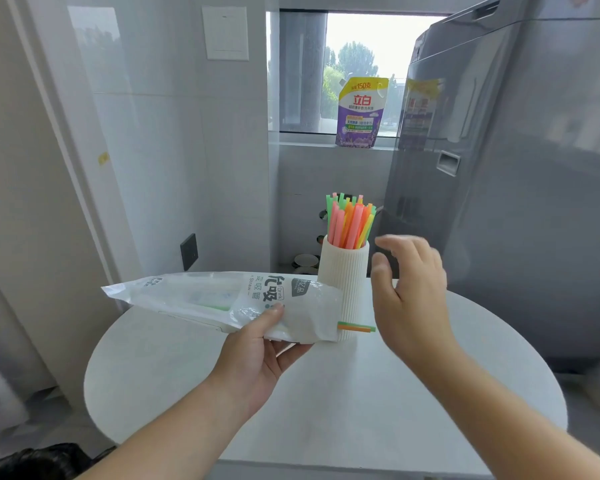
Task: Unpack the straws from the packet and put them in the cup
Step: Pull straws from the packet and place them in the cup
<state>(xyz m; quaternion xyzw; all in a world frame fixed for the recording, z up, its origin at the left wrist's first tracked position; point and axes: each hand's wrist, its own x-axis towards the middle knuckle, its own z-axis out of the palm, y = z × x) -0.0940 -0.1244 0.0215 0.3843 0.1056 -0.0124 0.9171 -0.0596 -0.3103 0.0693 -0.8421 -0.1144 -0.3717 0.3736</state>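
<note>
A ribbed white cup (343, 268) stands on the round white table (326, 393), filled with several pink, orange, green and yellow straws (350, 221) standing upright. My left hand (257, 355) grips a mostly see-through white straw packet (222, 299) held sideways in front of the cup's left side. Two straws, one green and one orange (357, 328), poke out of the packet's right end across the cup's base. My right hand (409, 296) hovers open just right of the cup, fingers spread, holding nothing.
A grey washing machine (499, 168) stands close behind the table on the right. A purple detergent pouch (361, 112) sits on the window sill. A white wall with a dark socket (189, 251) is at the left. Something black (42, 462) lies at the bottom left.
</note>
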